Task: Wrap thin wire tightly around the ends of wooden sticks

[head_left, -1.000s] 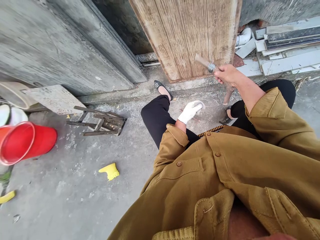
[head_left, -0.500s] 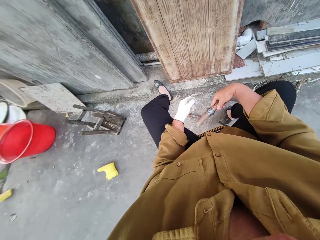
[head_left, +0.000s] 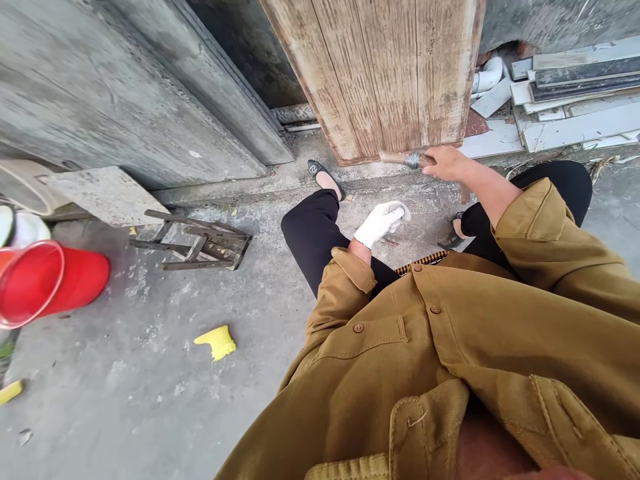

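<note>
My right hand (head_left: pixel 447 162) is raised in front of the wooden door and grips a rusty hammer (head_left: pixel 406 159). Its head, bound with a metal band, points left, and the handle sticks out below my fist. My left hand (head_left: pixel 379 223), in a white glove, rests low on the concrete ground between my knees with its fingers curled. Whatever is under the glove is hidden. A faint reddish mark lies on the ground just beside it.
A worn wooden door (head_left: pixel 390 73) stands ahead and a grey slab (head_left: pixel 125 93) leans at left. Stacked boards and a white pipe (head_left: pixel 565 93) lie at right. On the left ground lie a red bucket (head_left: pixel 50 280), a broken wooden stool (head_left: pixel 200 243) and a yellow scrap (head_left: pixel 216 341).
The hammer came down beside the gloved hand half a second ago and is now lifted again to door height. The gloved hand stayed in place.
</note>
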Motion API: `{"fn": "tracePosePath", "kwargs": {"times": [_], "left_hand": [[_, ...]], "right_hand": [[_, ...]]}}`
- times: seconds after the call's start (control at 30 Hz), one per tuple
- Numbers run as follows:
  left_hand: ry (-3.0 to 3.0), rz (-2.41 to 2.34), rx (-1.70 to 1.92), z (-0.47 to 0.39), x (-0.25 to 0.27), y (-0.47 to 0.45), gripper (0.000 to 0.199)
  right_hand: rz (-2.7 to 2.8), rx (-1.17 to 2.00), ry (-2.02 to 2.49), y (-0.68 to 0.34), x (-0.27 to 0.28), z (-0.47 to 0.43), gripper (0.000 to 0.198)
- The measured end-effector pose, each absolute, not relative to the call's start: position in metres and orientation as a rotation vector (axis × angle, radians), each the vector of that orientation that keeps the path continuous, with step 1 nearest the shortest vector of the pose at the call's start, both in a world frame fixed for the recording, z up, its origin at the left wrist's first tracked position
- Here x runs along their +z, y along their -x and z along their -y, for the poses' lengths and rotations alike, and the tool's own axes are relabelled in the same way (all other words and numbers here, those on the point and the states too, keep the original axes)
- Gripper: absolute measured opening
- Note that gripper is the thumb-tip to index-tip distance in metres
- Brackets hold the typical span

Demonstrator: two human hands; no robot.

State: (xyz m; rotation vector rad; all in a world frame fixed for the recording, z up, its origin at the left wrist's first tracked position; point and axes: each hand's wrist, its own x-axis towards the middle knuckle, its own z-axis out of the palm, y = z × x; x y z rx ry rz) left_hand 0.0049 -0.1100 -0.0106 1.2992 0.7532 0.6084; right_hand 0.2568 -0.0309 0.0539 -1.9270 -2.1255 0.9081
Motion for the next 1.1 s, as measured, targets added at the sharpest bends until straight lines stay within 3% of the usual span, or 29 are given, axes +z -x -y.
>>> {"fn": "tracePosePath", "kwargs": {"times": [0.07, 0.13, 0.27, 0.4, 0.5, 0.8, 1.0, 1.1], "left_hand": [[-1.322, -0.768, 0.607, 0.11, -0.011, -0.004, 0.053], [-1.348, -0.799, 0.62, 0.109, -0.013, -0.003, 0.051], [-1.403, -0.91, 0.707, 0.104, -0.015, 0.002, 0.048], [-1.425, -0.964, 0.731, 0.098, -0.017, 0.002, 0.042], [-1.441, -0.978, 0.737, 0.097, -0.025, -0.002, 0.042], [-1.453, -0.821, 0.637, 0.106, -0.027, -0.01, 0.055], [-1.45, -0.756, 0.611, 0.108, -0.018, -0.009, 0.056], [-1.438, -0.823, 0.713, 0.105, -0.02, -0.004, 0.051]], "right_hand": [[2.408, 0.768, 2.021, -0.252, 0.053, 0.032, 0.032], [2.623, 0.819, 2.067, -0.247, 0.055, 0.035, 0.03], [2.927, 1.302, 1.876, -0.242, 0.056, 0.045, 0.016], [2.917, 1.921, 1.445, -0.234, 0.057, 0.057, 0.015], [2.771, 2.066, 1.24, -0.231, 0.069, 0.063, 0.02], [1.665, 1.317, 1.617, -0.261, 0.073, 0.038, 0.027], [2.382, 0.693, 2.107, -0.258, 0.054, 0.033, 0.027], [2.805, 0.929, 2.03, -0.247, 0.05, 0.042, 0.02]]}}
